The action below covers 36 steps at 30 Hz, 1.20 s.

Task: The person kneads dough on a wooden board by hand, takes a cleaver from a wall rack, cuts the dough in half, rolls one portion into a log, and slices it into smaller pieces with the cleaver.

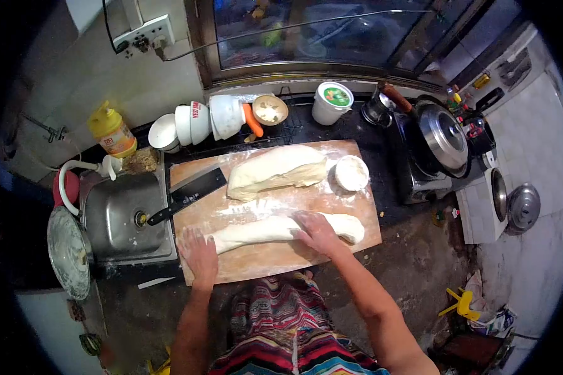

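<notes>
A long roll of pale dough (256, 232) lies across the lower part of a floured wooden board (269, 270). My left hand (200, 255) rests at the roll's left end, its fingers spread. Farther right, my right hand (316, 232) lies on top of the roll with fingers apart. Behind the roll sits a larger, thick slab of dough (278, 170). A black cleaver (197, 190) lies at the board's left, its handle over the sink edge. A white bowl of flour (352, 173) stands near the board's right edge.
To the left is a metal sink (122, 212) with a floured basin (70, 253) beside it. Stacked bowls (194, 124), an orange-handled item (253, 120) and a white tub (332, 103) stand behind the board. A lidded wok (443, 136) sits on the stove at right.
</notes>
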Tool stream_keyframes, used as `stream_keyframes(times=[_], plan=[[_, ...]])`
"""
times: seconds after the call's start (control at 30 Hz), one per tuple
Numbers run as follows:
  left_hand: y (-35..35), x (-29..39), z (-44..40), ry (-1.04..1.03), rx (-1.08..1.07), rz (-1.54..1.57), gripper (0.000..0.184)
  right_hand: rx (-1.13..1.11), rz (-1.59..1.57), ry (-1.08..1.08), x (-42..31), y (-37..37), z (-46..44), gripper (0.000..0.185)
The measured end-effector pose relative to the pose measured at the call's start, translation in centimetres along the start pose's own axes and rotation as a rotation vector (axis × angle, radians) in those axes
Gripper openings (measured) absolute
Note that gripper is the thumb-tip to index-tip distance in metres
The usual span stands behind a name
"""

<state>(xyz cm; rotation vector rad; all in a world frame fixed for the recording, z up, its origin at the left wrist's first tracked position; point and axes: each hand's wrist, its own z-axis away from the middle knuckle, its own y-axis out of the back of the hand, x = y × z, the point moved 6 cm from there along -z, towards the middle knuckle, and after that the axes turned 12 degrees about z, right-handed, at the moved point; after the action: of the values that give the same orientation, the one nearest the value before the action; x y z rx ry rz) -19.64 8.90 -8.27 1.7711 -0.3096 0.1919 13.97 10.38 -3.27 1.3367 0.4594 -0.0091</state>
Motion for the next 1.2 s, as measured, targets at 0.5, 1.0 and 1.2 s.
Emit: stream_keyframes(times=[0.5, 1.0, 1.2], plan=[[-4.2, 22.6, -6.4, -0.13, -0.831, 0.525, 0.061, -0.175, -0.081, -0.101, 16.3, 5.0, 8.1, 0.053], [-6.3, 24.9, 7.6, -0.197, -0.121, 0.242, 0.063, 0.033, 0.257, 0.271, 7.1, -0.3, 10.7, 0.058], [-8.2, 22.7, 1.9, -0.276, -0.258, 0.194, 0.062, -0.155, 0.227, 0.3, 9.3, 0.1, 7.9, 0.058]])
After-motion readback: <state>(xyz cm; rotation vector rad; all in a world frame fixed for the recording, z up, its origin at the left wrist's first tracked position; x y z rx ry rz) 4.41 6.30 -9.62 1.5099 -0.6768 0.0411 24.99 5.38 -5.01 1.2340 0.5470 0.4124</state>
